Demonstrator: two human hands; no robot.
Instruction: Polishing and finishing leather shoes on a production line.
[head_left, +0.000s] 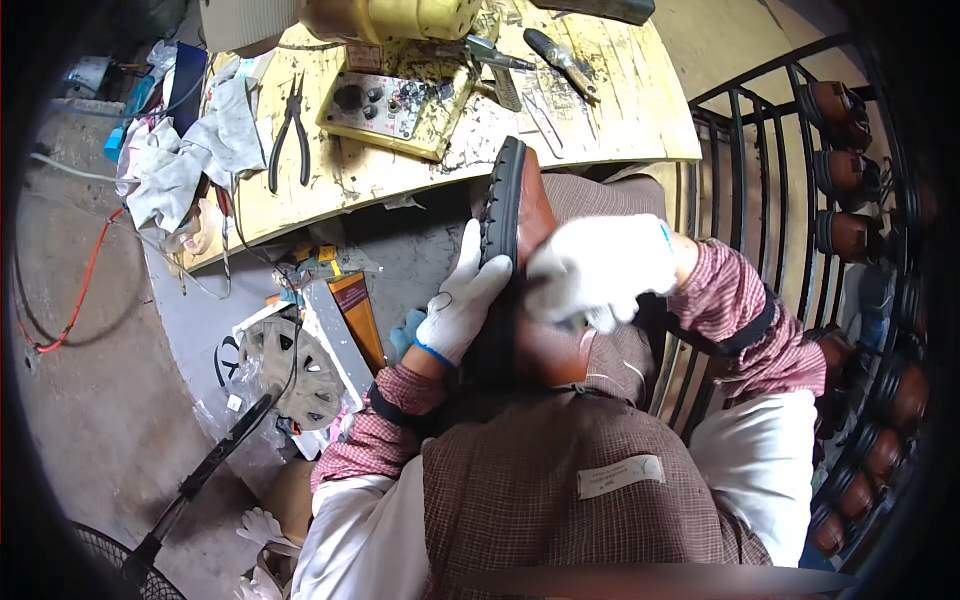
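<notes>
Brown leather black-soled shoe [536, 205], centre frame: white-gloved left hand [462, 305] grips; right hand [605, 268] blurred, grip unclear. Apparently rubbing; steadiness needed next.

From afar I had the fisheye up on the wearer's head, and down it looked: apron [520, 500] near below, left hand [462, 305] and right hand [605, 268] close mid-picture, table [640, 110] beyond at the top, rack [736, 150] curving along the right, everything bowing toward a dark rim!
</notes>
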